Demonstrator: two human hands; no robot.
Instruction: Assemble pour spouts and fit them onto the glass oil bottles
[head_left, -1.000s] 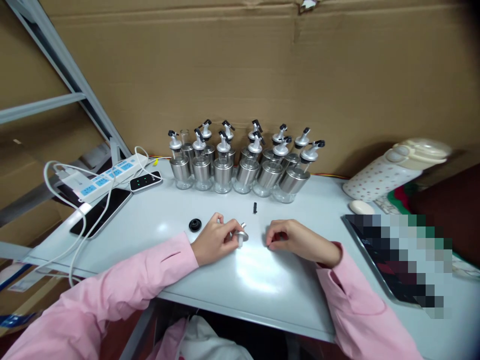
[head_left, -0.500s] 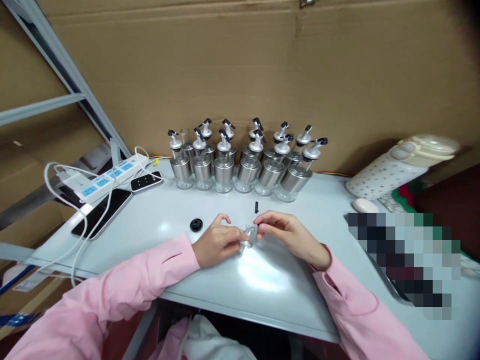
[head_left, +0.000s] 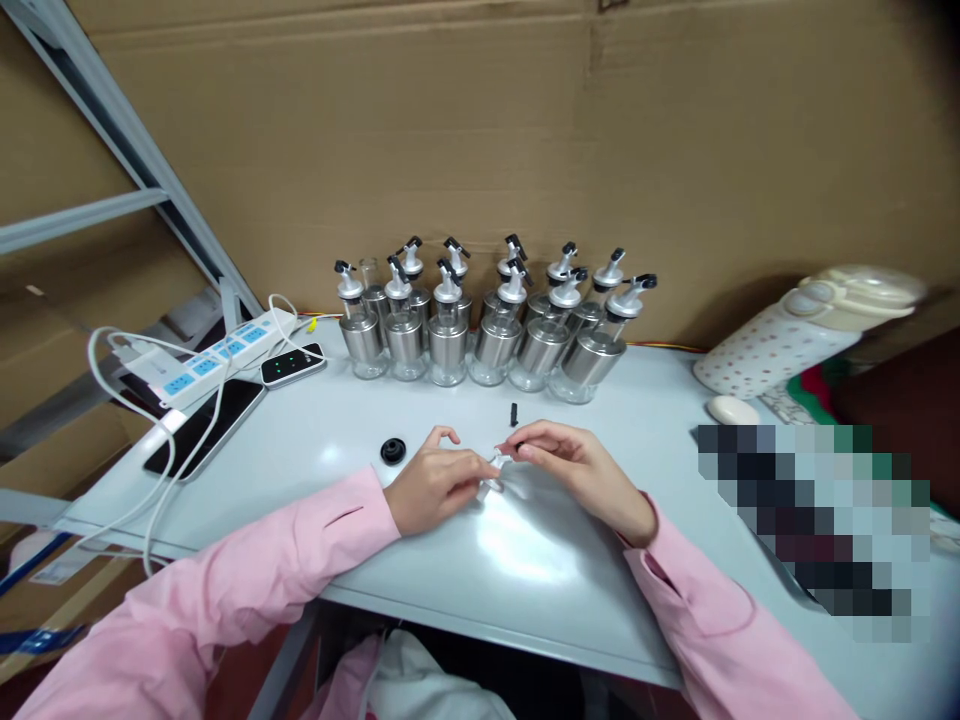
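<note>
My left hand (head_left: 433,482) pinches a small silver pourer cap (head_left: 491,477) just above the grey table (head_left: 525,560). My right hand (head_left: 574,468) meets it from the right, fingertips closed on the cap's spout end. A black rubber ring (head_left: 392,451) lies on the table left of my left hand. A tiny black plug (head_left: 514,413) stands just beyond my fingers. Behind them stands a cluster of several steel-and-glass oil bottles (head_left: 495,330) with pourer tops.
A white power strip (head_left: 217,355) with cables, a dark phone (head_left: 204,425) and a small black device (head_left: 292,363) lie at the left. At the right are a dotted flask (head_left: 795,335), a white mouse (head_left: 733,410) and a blurred-out area. A cardboard wall stands behind.
My right hand has moved left from the table to the cap held in my left hand and closed its fingertips on it. The cap is lifted slightly.
</note>
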